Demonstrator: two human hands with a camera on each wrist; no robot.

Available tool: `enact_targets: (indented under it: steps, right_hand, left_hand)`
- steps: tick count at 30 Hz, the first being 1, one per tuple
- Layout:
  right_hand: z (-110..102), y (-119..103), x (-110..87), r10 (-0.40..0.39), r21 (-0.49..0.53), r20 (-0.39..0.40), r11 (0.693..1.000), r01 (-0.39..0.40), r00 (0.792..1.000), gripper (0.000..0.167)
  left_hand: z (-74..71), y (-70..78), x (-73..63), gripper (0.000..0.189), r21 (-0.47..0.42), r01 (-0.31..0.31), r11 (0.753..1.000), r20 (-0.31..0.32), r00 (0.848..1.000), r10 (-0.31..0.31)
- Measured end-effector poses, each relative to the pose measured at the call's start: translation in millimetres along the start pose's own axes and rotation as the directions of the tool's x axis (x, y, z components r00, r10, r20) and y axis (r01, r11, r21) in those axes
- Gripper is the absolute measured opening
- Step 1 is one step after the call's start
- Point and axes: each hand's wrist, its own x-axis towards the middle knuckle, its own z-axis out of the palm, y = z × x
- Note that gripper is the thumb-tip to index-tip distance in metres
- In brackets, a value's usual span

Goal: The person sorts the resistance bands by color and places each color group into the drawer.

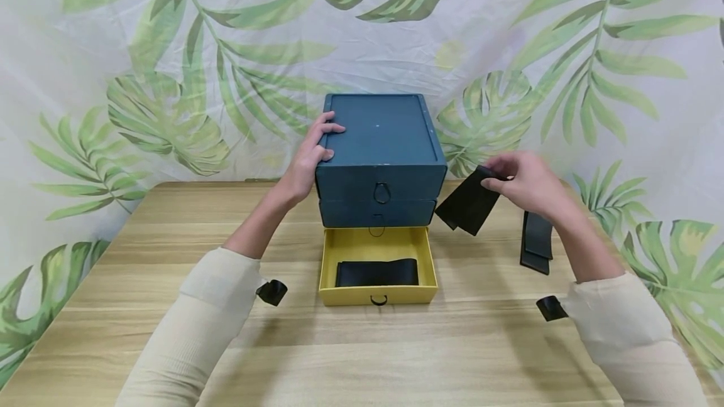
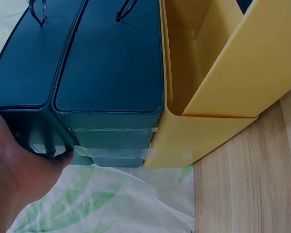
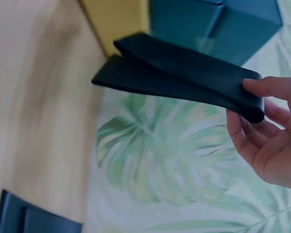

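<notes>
My left hand rests on the left edge of a blue drawer box, fingers over its top. In the left wrist view the thumb lies along the box's side. Below the two blue tiers, a yellow drawer is pulled out, and a folded black strip lies in it. To the right of the box my right hand pinches another folded black strip by its folded end. That strip's two loose ends hang down and spread apart, as the right wrist view shows.
A third folded black strip lies on the wooden table, beneath the right forearm. Behind the table hangs a cloth with a green leaf print. Clear tape runs across the box tiers' side. Small black loops hang on the drawer fronts.
</notes>
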Motion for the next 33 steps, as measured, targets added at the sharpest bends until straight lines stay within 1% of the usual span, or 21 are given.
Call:
enact_targets:
  steps: [4, 8, 12, 17, 19, 23, 25, 26, 31, 33]
  right_hand:
    - [-7.2, -16.8, -8.9, -0.034, 0.025, -0.013, 0.999, 0.035, 0.999, 0.034]
    - [-13.3, -31.4, -18.9, -0.116, 0.099, -0.031, 0.988, 0.119, 0.993, 0.03]
    - [-15.6, -42.5, -25.8, -0.201, 0.181, -0.027, 0.962, 0.202, 0.979, 0.025]
    - [-9.8, -53.1, -31.3, -0.272, 0.263, 0.028, 0.93, 0.255, 0.962, 0.019]
    - [-5.7, -56.8, -31.5, -0.3, 0.306, 0.049, 0.912, 0.272, 0.953, 0.018]
    - [4.2, -62.8, -28.4, -0.367, 0.384, 0.076, 0.869, 0.313, 0.927, 0.016]
    - [10.1, -65.2, -26.1, -0.388, 0.409, 0.086, 0.854, 0.323, 0.918, 0.016]
    - [13.1, -66.2, -25.1, -0.392, 0.41, 0.091, 0.852, 0.324, 0.915, 0.017]
    - [30.1, -74.3, -21.4, -0.361, 0.425, 0.136, 0.862, 0.274, 0.923, 0.019]
    - [38.1, -78.5, -20.4, -0.359, 0.428, 0.151, 0.864, 0.266, 0.921, 0.02]
  left_hand:
    - [0.3, -0.2, -0.7, 0.06, -0.001, -0.004, 1.0, -0.01, 1.0, 0.004]
    - [1.7, -1.1, -0.8, 0.06, -0.011, -0.012, 1.0, -0.019, 1.0, 0.012]
    - [2.4, -1.8, -1.2, 0.06, -0.021, -0.015, 1.0, -0.023, 1.0, 0.014]
    - [2.8, -2.1, -1.4, 0.06, -0.019, -0.015, 1.0, -0.026, 1.0, 0.014]
    - [2.9, -2.0, -1.2, 0.06, -0.015, -0.015, 1.0, -0.026, 1.0, 0.015]
    - [2.6, -1.4, -0.6, 0.06, -0.012, -0.013, 1.0, -0.024, 1.0, 0.013]
    - [2.6, -1.2, -0.3, 0.06, -0.011, -0.012, 1.0, -0.024, 1.0, 0.012]
    - [2.6, -1.1, -0.1, 0.06, -0.01, -0.012, 1.0, -0.023, 1.0, 0.012]
    - [2.6, -0.8, 0.1, 0.06, -0.013, -0.006, 1.0, -0.025, 1.0, 0.005]
    - [2.7, -0.8, 0.0, 0.06, -0.019, -0.004, 1.0, -0.024, 1.0, 0.003]
